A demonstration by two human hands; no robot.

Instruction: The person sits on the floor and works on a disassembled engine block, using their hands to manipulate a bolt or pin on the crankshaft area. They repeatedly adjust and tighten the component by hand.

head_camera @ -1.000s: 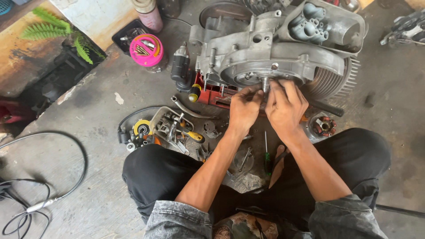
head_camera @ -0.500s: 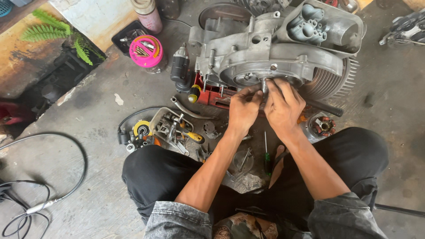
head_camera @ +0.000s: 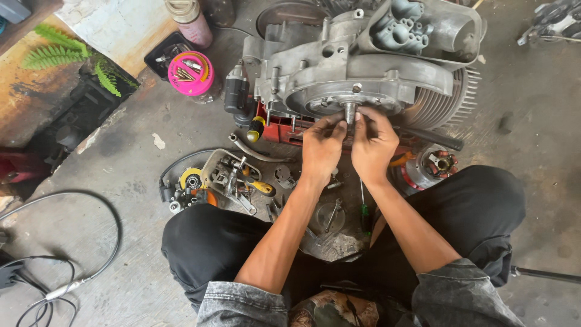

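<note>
A grey metal engine (head_camera: pixel 363 66) with cooling fins lies on the concrete floor in front of me. A short steel shaft (head_camera: pixel 350 111) sticks out of its round front cover. My left hand (head_camera: pixel 321 148) and my right hand (head_camera: pixel 373 145) meet at that shaft, fingertips pinched around its tip. What the fingers grip there is too small to make out. I sit cross-legged in black trousers, forearms stretched forward.
Loose parts and tools lie between my knees and the engine, among them a metal tray of pieces (head_camera: pixel 227 175) and a yellow-handled screwdriver (head_camera: pixel 260 186). A pink round tub (head_camera: pixel 190 72) of screws stands far left. A red box (head_camera: pixel 281 128) sits under the engine. Cables (head_camera: pixel 72 242) lie at left.
Both hands have stayed at the engine's shaft, with only small finger movement. The view has shifted slightly.
</note>
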